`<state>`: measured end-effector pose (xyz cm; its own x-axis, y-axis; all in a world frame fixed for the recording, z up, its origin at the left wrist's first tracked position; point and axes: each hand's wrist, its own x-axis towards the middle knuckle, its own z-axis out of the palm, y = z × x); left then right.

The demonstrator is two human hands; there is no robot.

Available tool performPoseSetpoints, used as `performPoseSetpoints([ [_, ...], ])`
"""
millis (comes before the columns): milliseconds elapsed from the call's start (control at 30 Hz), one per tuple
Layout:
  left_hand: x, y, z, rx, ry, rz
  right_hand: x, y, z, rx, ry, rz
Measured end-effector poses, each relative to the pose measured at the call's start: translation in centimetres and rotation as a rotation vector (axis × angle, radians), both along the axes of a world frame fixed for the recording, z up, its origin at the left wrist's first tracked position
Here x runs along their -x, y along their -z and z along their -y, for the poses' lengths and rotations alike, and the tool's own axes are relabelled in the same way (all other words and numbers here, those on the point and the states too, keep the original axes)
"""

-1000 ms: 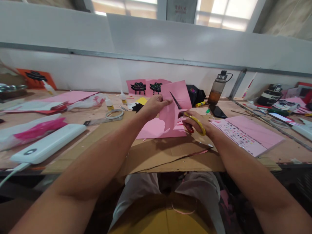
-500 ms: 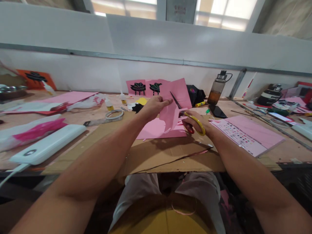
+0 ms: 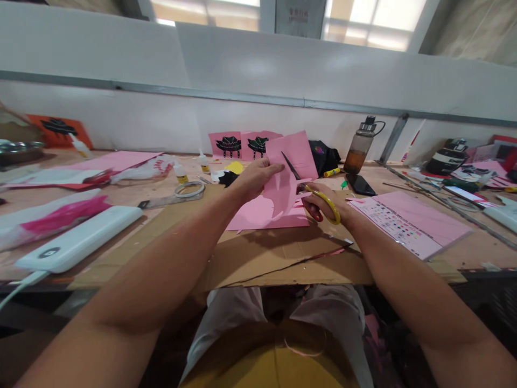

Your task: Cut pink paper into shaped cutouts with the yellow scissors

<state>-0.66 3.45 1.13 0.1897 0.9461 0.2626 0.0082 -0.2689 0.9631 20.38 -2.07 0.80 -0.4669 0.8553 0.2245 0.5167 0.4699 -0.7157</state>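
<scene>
Between both hands a sheet of pink paper (image 3: 298, 153) is held up, its lower part partly cut and curling. My left hand (image 3: 258, 178) pinches its left edge between thumb and fingers. The fingers of my right hand (image 3: 317, 202) are in the handles of a pair of scissors (image 3: 332, 207), one handle yellow, the other red. The dark blades point up and left across the paper. Beneath lies another pink sheet (image 3: 248, 218) on a brown cardboard (image 3: 258, 264). Two pink cards with black cut-out shapes (image 3: 228, 146) lean against the wall behind.
On the right stand a drink bottle (image 3: 359, 148), a phone (image 3: 361, 184) and a pink stack with a printed sheet (image 3: 412, 223). To the left lie a white power strip-like device (image 3: 81, 237), a tape roll (image 3: 189, 189) and small glue bottles (image 3: 181, 172). A yellow tube (image 3: 332, 173) lies behind the scissors.
The held paper has shifted very slightly to the left with my left hand. The scissors and my right hand look almost unmoved.
</scene>
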Motion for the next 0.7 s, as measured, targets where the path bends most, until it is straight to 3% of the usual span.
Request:
performPoseSetpoints([
  [133, 0.1, 0.0, -0.1, 0.007, 0.014, 0.005, 0.0, -0.2, 0.3, 0.074, 0.006, -0.019],
  [433, 0.3, 0.2, -0.8, -0.018, 0.097, -0.008, -0.4, 0.2, -0.2, 0.056, -0.029, -0.003],
  [533, 0.4, 0.3, -1.0, -0.041, 0.086, -0.018, -0.3, 0.2, -0.4, -0.002, 0.008, 0.033],
  [700, 0.4, 0.4, -1.1, -0.054, 0.042, -0.050, -0.1, 0.2, -0.2, 0.041, 0.011, -0.014],
])
